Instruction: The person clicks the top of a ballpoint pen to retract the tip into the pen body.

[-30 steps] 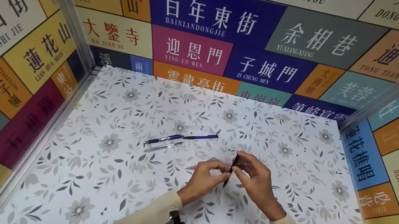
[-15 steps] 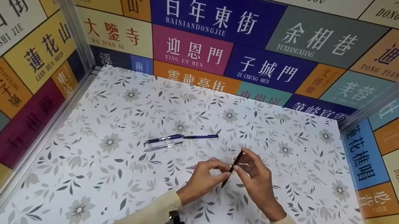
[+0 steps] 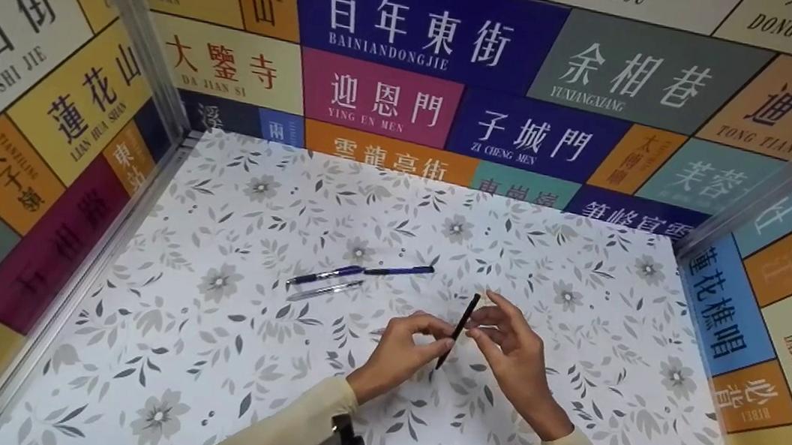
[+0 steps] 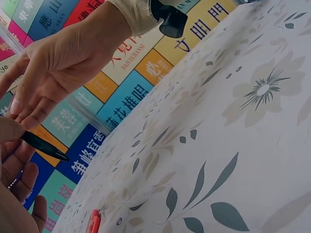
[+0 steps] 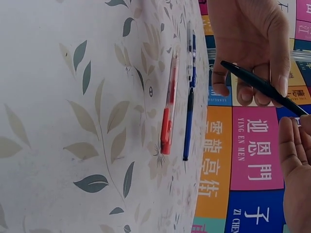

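Note:
A slim black pen (image 3: 460, 327) stands tilted above the table between the two hands. My left hand (image 3: 401, 352) pinches it between thumb and fingers near its middle. In the left wrist view, the pen's pointed end (image 4: 48, 146) sticks out below the left thumb. My right hand (image 3: 518, 362) is just right of the pen, its fingers loosely bent. Its fingertips lie close to the pen's upper part in the head view; contact is hard to tell. In the right wrist view, the pen (image 5: 252, 81) crosses from the left hand towards the right fingertips.
Beyond the left hand lie two dark blue pens (image 3: 399, 270), end to end, and a clear pen (image 3: 326, 290). A red pen (image 5: 167, 116) lies nearer, mostly hidden by the left hand in the head view. Sign-patterned walls surround the flower-patterned table (image 3: 214, 351).
The right fingers have eased away from the pen, which they touched earlier. The left hand has shifted slightly left with the pen. More of the pen's upper part now shows.

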Motion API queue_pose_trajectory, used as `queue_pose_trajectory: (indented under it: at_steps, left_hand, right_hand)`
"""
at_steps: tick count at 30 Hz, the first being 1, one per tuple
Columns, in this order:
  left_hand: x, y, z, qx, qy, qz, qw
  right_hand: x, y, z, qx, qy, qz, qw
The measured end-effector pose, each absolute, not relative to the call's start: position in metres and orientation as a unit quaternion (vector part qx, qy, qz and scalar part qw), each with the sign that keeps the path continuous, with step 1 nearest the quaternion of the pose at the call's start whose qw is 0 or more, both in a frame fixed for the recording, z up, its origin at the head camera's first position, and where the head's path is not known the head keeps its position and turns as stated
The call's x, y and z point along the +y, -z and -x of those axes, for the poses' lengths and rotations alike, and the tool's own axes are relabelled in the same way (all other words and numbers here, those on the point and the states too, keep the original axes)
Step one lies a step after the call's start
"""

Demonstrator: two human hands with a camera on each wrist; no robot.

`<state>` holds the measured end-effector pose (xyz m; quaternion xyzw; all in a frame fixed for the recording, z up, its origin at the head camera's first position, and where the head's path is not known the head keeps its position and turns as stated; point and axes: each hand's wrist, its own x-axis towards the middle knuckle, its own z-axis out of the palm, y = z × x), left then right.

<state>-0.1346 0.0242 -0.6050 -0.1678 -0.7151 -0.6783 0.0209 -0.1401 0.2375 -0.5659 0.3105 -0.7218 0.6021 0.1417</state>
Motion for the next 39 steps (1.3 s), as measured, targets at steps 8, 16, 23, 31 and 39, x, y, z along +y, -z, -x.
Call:
queue_pose_trajectory:
  at_steps: [8,16,23,31,39]
  left_hand:
    - [0.018,0.605,0.138,-0.721,0.673,0.162,0.027]
    - [0.011,0.606,0.144,-0.734,0.66,0.159,0.02]
    - [0.004,0.606,0.149,-0.74,0.651,0.164,0.018]
    - [-0.004,0.611,0.157,-0.763,0.618,0.184,0.042]
    - [-0.013,0.615,0.167,-0.796,0.561,0.216,0.076]
  right_hand:
    - [0.243,0.566,0.14,-0.714,-0.609,-0.316,0.138]
    - [0.252,0.571,0.14,-0.731,-0.603,-0.289,0.133]
    - [0.259,0.574,0.139,-0.731,-0.611,-0.273,0.13]
    - [0.27,0.579,0.137,-0.738,-0.615,-0.246,0.132]
    - [0.285,0.586,0.136,-0.728,-0.638,-0.221,0.123]
